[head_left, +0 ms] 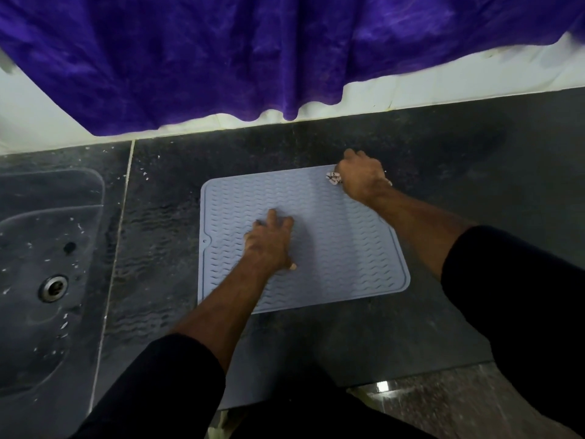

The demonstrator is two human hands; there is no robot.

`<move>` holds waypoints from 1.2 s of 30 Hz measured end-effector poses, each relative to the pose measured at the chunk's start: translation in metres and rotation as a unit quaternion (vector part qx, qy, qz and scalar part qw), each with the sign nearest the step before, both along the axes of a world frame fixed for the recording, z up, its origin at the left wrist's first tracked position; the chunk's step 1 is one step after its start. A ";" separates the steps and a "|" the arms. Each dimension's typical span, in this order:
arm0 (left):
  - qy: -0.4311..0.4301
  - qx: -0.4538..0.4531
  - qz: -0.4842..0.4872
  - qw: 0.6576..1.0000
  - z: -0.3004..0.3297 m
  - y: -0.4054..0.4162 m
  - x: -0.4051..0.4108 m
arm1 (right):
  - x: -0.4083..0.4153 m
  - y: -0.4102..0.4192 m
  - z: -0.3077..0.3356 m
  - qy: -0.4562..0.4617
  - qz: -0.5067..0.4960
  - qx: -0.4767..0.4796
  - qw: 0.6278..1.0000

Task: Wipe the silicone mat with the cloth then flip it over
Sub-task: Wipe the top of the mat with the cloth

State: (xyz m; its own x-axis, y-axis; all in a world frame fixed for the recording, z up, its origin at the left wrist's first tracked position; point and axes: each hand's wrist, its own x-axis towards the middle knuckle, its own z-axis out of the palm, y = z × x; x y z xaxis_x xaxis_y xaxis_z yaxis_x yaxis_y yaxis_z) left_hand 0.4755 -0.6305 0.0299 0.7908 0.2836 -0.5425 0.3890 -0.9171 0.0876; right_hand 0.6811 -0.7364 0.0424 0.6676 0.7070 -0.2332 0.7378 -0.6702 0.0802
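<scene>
A pale blue-grey silicone mat [342, 248] with a wavy ribbed pattern lies flat on the dark stone counter. My left hand [269, 240] rests palm down on the mat's middle-left, fingers spread, holding nothing. My right hand [361, 175] sits at the mat's far right corner, closed around a small white patterned cloth [334, 178]. Only a bit of the cloth shows at the hand's left side; the rest is hidden in the fist.
A dark sink [47, 274] with a metal drain [53, 288] is set into the counter at the left. A purple towel [253, 52] hangs over the white wall at the back. The counter's front edge [411, 375] runs along the lower right.
</scene>
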 end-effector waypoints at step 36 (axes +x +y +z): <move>0.005 0.011 -0.018 1.000 -0.011 0.003 0.006 | 0.003 -0.065 -0.009 -0.047 -0.045 0.024 0.998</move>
State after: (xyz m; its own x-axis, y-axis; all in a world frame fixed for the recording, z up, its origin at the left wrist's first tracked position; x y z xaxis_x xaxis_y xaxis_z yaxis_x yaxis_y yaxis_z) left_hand 0.4818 -0.6270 0.0190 0.7950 0.2661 -0.5451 0.3560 -0.9323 0.0642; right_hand 0.6841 -0.8010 0.0337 0.7463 0.6517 -0.1351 0.6651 -0.7383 0.1125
